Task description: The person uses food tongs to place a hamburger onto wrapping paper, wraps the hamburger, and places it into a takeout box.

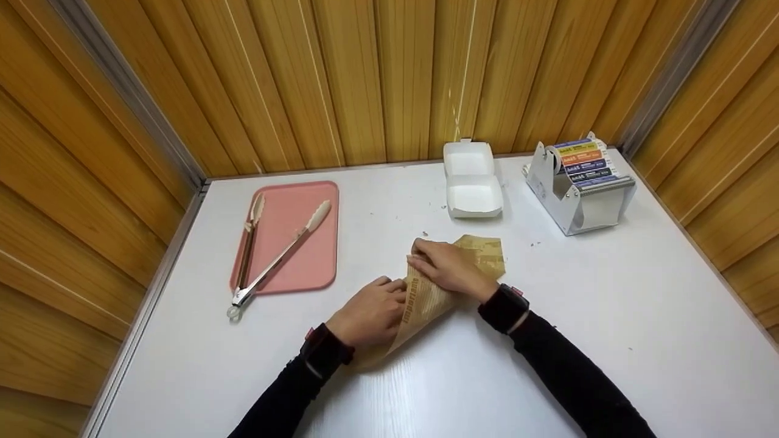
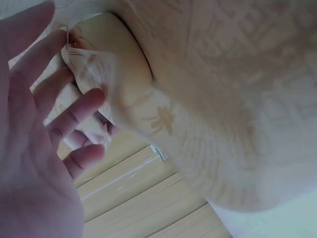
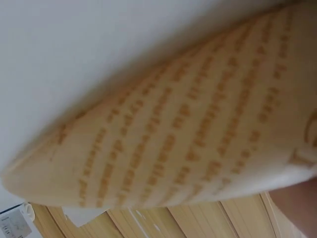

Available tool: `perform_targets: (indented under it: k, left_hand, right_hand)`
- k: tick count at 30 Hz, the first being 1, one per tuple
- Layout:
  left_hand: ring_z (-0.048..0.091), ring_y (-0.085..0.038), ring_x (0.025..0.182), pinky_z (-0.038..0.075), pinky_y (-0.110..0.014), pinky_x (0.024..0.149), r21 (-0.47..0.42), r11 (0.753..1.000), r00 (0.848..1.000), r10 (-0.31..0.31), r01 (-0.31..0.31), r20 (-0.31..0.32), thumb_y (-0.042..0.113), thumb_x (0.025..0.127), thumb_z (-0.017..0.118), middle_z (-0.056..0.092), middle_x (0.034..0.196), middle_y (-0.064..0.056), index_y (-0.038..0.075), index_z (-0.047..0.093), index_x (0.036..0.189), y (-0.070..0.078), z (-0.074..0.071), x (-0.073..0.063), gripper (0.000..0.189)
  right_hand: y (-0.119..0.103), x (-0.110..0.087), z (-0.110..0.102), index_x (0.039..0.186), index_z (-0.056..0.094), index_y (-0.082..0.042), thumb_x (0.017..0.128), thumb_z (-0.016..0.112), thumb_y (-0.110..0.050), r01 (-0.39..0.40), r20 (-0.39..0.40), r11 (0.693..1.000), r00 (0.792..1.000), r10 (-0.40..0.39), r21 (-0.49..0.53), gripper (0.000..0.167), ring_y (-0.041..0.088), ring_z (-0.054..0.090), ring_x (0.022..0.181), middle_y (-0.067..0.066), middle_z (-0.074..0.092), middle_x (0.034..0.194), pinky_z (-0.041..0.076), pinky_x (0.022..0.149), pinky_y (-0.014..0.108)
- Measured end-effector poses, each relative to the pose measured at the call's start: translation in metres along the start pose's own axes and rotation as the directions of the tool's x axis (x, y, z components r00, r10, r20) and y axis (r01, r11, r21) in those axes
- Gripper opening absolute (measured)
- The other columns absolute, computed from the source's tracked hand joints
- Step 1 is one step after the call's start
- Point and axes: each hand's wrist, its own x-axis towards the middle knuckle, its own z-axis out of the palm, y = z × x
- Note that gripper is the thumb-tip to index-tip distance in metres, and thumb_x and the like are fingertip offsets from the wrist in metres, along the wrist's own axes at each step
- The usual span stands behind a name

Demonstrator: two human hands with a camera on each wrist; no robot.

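A sheet of brown printed food wrapping paper [image 1: 426, 304] lies on the white table, folded over and bulging. My right hand [image 1: 450, 267] grips its folded upper edge with thumb and fingers. At the paper's left side is my left hand [image 1: 374, 310], its fingertips against the paper. In the left wrist view the left hand [image 2: 49, 114] shows loosely bent fingers beside the paper [image 2: 198, 124]. A smooth tan rounded thing, bun-like [image 2: 119, 49], peeks out of the fold there; most of it is hidden. Printed paper [image 3: 188, 129] fills much of the right wrist view.
To the left, metal tongs [image 1: 274, 267] lie spread across a pink tray [image 1: 304, 261]. An unfolded white takeaway box [image 1: 473, 194] stands near the back wall. Right of it is a metal label dispenser [image 1: 578, 188] with coloured rolls. Small crumbs dot the table [image 1: 608, 340].
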Motion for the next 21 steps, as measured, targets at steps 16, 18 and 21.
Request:
perform_targets:
  k: [16,18,21]
  left_hand:
    - [0.061,-0.020,0.122,0.055,-0.038,0.097,-0.272,0.951,0.964,-0.198,0.144,-0.180,0.038,0.101,0.067,0.070,0.127,0.002,0.021,0.068,0.135,0.005,-0.011,0.001,0.038]
    - [0.060,-0.022,0.127,0.055,-0.040,0.099,-0.242,0.954,0.969,-0.211,0.175,-0.129,0.048,0.101,0.064,0.068,0.133,0.001,0.021,0.063,0.143,0.014,-0.008,0.004,0.050]
    - [0.060,-0.023,0.127,0.054,-0.041,0.100,-0.193,0.962,0.972,-0.215,0.193,-0.098,0.050,0.103,0.058,0.069,0.131,-0.001,0.019,0.059,0.148,0.022,-0.006,0.008,0.054]
  right_hand:
    - [-0.001,0.006,0.003,0.126,0.066,-0.019,0.102,0.066,-0.030,-0.022,0.029,0.999,0.999,0.023,-0.030,0.026,0.014,0.054,0.070,-0.005,0.060,0.076,0.046,0.071,0.036]
    - [-0.001,0.006,0.004,0.129,0.066,-0.018,0.102,0.066,-0.028,-0.020,0.024,0.999,0.999,0.020,-0.027,0.029,0.014,0.056,0.072,-0.004,0.061,0.079,0.048,0.074,0.037]
    - [0.000,0.006,0.004,0.130,0.067,-0.017,0.100,0.068,-0.024,-0.011,-0.003,0.999,1.000,0.011,-0.038,0.031,0.015,0.058,0.077,-0.002,0.064,0.088,0.051,0.077,0.038]
